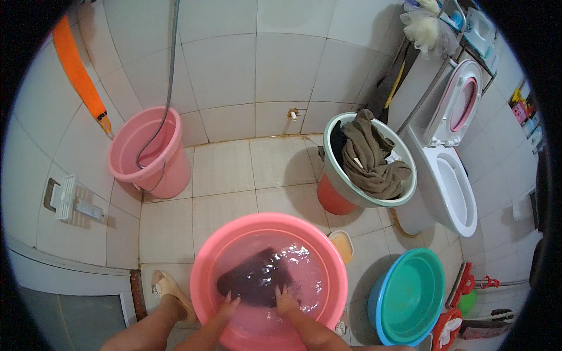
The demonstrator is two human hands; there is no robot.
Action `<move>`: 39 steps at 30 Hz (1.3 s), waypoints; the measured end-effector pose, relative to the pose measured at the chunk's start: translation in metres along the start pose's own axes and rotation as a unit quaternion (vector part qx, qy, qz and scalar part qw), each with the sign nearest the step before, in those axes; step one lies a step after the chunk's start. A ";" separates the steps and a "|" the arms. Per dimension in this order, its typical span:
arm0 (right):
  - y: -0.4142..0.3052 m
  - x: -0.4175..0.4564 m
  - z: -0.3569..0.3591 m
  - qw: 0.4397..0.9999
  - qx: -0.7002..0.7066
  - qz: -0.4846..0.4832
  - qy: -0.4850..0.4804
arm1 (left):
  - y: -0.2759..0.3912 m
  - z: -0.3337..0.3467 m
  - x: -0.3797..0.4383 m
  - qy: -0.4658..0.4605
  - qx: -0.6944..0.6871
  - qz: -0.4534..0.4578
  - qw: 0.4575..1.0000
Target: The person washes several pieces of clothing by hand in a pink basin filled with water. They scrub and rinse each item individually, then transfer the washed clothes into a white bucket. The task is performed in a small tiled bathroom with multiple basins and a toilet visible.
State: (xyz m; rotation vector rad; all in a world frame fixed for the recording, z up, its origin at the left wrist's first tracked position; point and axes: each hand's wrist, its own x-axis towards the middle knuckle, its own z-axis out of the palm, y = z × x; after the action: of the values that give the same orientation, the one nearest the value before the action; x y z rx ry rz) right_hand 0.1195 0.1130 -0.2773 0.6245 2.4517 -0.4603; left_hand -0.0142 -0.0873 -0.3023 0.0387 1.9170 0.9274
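Note:
A large pink plastic basin point(203, 267) of water stands on the floor between my feet. In the water lies a dark cloth point(259, 281), spread out and partly under the surface. My left hand point(229, 306) is at the cloth's near left corner, fingers pointing forward. At its near right part, my right hand point(286, 301) touches the cloth with fingers somewhat spread. Glare and water hide whether either hand grips the fabric. Both forearms reach in over the basin's near rim.
A pink bucket point(178, 166) with a shower hose point(170, 79) stands back left. A pale basin point(330, 153) of brown fabric point(373, 153) rests on a red bucket point(331, 197), beside the toilet point(456, 193). Stacked green and blue basins point(408, 294) stand right; a sandal point(341, 245) is nearer.

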 end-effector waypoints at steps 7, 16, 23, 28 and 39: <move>-0.012 0.012 -0.012 0.924 0.347 0.033 0.157 | 0.055 0.020 -0.015 -0.028 -0.217 -0.026 0.975; -0.114 -0.082 -0.109 0.881 0.368 -0.204 0.215 | 0.082 0.037 -0.002 -0.175 -0.558 -0.078 0.807; -0.027 0.007 -0.037 0.887 0.345 0.033 0.304 | 0.080 0.026 -0.005 -0.152 -0.443 -0.076 0.880; -0.012 -0.014 -0.013 0.936 0.115 -0.148 0.297 | 0.089 0.009 -0.016 0.103 -0.404 -0.048 0.908; -0.002 0.008 0.042 0.924 0.360 0.129 0.025 | 0.051 0.036 -0.040 -0.126 -0.463 -0.123 0.869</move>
State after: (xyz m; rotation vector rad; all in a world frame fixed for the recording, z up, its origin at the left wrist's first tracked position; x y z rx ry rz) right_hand 0.1308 0.0958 -0.3149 1.2433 2.1536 -1.2647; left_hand 0.0176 -0.0462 -0.2493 -0.6065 1.0510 1.4846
